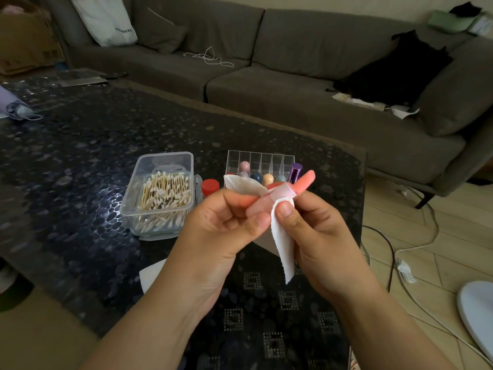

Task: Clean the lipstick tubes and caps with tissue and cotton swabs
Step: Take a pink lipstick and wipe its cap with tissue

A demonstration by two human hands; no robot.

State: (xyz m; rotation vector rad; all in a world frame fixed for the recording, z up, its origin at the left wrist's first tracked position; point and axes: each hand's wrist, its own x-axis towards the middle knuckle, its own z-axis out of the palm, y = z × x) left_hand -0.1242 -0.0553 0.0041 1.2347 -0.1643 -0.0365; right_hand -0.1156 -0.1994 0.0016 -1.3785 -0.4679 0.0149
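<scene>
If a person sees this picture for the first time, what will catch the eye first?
First, the two hands at centre: the left hand and right hand hold a pink lipstick tube wrapped in white tissue. Behind them on the dark table stand a clear box of cotton swabs and a clear organizer with colourful lipsticks.

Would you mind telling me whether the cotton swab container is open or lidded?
Open. The clear container on the table has no lid on top; the swabs lie exposed inside.
</scene>
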